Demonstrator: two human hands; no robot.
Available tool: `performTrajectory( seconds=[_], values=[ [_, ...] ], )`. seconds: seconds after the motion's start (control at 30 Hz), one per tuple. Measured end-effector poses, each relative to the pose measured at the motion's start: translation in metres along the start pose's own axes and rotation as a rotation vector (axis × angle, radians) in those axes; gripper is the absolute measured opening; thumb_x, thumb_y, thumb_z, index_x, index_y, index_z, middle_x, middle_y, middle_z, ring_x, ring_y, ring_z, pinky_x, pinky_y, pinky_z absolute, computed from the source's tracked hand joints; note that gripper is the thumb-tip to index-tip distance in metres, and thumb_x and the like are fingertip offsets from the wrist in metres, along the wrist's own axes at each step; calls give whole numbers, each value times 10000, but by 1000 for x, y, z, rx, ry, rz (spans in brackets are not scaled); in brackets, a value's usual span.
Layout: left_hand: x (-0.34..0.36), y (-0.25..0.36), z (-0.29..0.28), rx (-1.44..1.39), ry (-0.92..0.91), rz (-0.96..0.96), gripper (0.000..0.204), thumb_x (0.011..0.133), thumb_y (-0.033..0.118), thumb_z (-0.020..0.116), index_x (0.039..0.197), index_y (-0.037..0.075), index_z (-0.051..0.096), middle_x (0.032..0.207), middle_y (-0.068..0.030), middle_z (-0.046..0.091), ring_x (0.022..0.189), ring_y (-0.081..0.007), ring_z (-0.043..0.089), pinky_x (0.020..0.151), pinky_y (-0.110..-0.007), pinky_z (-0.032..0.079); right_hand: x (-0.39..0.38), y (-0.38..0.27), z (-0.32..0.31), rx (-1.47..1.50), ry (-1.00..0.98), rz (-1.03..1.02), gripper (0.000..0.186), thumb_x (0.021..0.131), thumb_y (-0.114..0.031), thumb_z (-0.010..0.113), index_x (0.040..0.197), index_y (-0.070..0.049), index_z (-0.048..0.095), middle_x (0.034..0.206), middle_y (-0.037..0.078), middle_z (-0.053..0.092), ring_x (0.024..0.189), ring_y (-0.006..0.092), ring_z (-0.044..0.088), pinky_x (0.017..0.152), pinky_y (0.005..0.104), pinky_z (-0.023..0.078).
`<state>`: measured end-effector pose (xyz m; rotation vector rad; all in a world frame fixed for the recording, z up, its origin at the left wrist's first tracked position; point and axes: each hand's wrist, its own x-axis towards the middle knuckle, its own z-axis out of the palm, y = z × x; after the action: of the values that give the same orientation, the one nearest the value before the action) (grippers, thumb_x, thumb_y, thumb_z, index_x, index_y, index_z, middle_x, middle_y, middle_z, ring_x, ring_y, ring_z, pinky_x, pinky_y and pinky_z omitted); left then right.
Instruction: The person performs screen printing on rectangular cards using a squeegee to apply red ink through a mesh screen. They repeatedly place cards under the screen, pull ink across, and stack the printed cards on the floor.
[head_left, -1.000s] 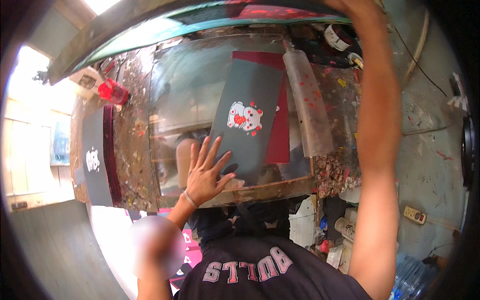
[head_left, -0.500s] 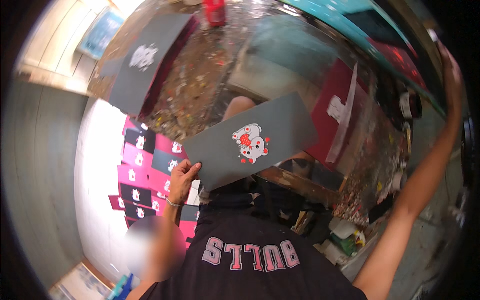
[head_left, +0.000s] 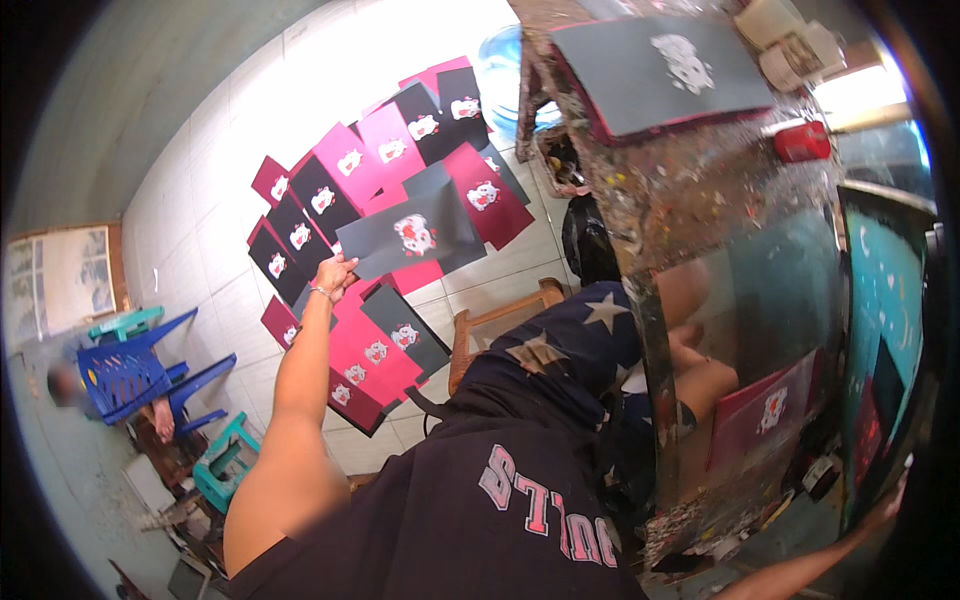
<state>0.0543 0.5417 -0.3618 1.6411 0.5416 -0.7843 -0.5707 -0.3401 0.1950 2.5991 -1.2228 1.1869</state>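
My left hand (head_left: 337, 275) pinches one corner of a grey printed sheet (head_left: 375, 240) bearing a white bear with red details. This sheet is held above many pink, maroon, black and grey printed sheets (head_left: 345, 365) laid out on the floor. Far to the right, my right hand (head_left: 884, 508) grips the edge of a tilted printing screen (head_left: 885, 300) with turquoise mesh; its fingers are partly lost in the dark rim. Beside the screen, a maroon sheet (head_left: 740, 425) with a white print lies on the glass-topped worktable (head_left: 770, 270).
A stack of grey and maroon sheets (head_left: 620, 80) sits on the paint-crusted bench, near a red container (head_left: 802, 142) and white tubs (head_left: 800, 55). A wooden stool (head_left: 460, 340) stands by my knees. Blue chair (head_left: 125, 375) and green stools (head_left: 222, 465) stand left, with a person there.
My view has turned left toward the floor. My left hand has carried the grey sheet from over the worktable to above the laid-out sheets. My right hand stays at the screen.
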Motion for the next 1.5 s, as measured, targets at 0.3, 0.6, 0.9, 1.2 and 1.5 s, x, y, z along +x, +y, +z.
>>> performTrajectory(
  seconds=[0.3,0.6,0.9,1.2,1.5],
  values=[
    [88,-54,-1,-844,691,91,257,983,-54,621,1231,-23,559,1078,-173,658,830,-298,714,596,-321,606,14,13,-10,-55,-18,39,575,1048,-526,500,1255,-35,713,1111,171,715,1010,259,649,897,402,513],
    [79,-177,11,-3,522,-357,441,1032,360,561,1392,106,577,1269,-89,700,1143,-229,697,892,-411,625,7,10,-18,-171,-69,107,568,1078,-497,445,1351,-46,654,1248,182,674,1137,258,626,986,393,494],
    [74,-304,133,12,659,-168,213,930,258,716,1053,85,728,968,-137,774,830,-254,745,730,-421,569,13,17,-23,-223,-113,102,572,1108,-468,390,1447,-56,596,1384,192,633,1264,258,604,1074,384,475],
    [-213,165,377,218,-354,1222,150,955,82,709,1093,27,729,845,-84,706,714,-141,653,666,-296,518,-26,-57,10,125,-343,-50,618,1122,-455,351,1490,-1,551,1472,158,603,1289,273,623,1116,402,482],
    [-307,146,654,1111,-1374,1823,647,930,368,716,1482,76,545,1558,-141,503,1490,-342,401,1241,-492,310,6,-138,20,-291,21,23,624,910,-565,593,804,44,681,706,258,628,680,401,636,691,500,473]
  ],
)
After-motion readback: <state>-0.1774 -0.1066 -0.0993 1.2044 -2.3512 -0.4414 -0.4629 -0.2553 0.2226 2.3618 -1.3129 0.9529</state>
